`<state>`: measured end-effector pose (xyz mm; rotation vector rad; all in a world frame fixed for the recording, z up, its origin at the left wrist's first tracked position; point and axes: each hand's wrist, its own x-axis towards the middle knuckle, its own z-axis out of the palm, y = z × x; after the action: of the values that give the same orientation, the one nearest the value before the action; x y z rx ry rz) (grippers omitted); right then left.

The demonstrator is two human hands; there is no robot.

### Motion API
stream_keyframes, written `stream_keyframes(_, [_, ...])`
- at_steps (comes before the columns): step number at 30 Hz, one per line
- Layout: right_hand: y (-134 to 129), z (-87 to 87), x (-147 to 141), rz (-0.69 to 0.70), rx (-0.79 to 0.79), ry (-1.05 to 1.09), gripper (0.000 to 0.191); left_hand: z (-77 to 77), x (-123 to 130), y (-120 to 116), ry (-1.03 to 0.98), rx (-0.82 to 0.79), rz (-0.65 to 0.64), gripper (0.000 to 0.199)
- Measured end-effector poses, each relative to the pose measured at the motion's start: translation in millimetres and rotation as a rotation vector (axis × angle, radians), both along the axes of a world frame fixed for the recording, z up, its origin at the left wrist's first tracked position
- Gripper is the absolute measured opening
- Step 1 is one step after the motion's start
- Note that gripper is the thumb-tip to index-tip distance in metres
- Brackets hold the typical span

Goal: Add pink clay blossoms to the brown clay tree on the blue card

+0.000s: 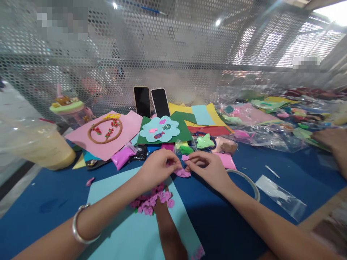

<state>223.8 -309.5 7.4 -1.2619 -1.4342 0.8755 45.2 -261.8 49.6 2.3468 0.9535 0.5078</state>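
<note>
My left hand [158, 168] is closed, thumb and fingertips pinched at a soft lump of pink modelling clay [182, 173]; part of the lump is behind the fingers. Between the thumb and forefinger of my right hand [210, 169] is a small pink clay piece [185, 157], petal-like in shape. Below my left forearm lies a light blue sheet [116, 220] bearing a brown clay tree trunk [169, 227]. Clusters of pink clay blossoms [148, 206] surround its top, partly hidden by my left hand and forearm.
Clay packets, including a purple one [123, 156], line the back. A tape roll [252, 182] and plastic bag [282, 196] lie right. Two phones [142, 102] lean on the mesh. Left stands a drink cup [40, 148]. Another person's hand [332, 144] is at far right.
</note>
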Motion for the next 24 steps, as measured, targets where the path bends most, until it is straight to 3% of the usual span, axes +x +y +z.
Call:
stream_keyframes(4, [0.4, 0.7, 0.0, 0.001, -0.032, -0.003, 0.02, -4.5, -0.1, 4.9, -0.157, -0.271, 0.082, 0.02])
stream_keyframes(14, [-0.6, 9.3, 0.8, -0.136, 0.032, 0.111, 0.023, 0.6, 6.0, -2.1, -0.509, -0.567, 0.339, 0.024])
stream_keyframes(18, [-0.3, 9.4, 1.8, -0.165, 0.05, 0.156, 0.025, -0.4, 9.6, -6.8, -0.558, -0.645, 0.335, 0.029])
stream_keyframes(24, [-3.8, 13.9, -0.3, -0.124, 0.029, 0.178, 0.025, -1.9, 11.4, -8.3, -0.617, -0.566, 0.223, 0.024])
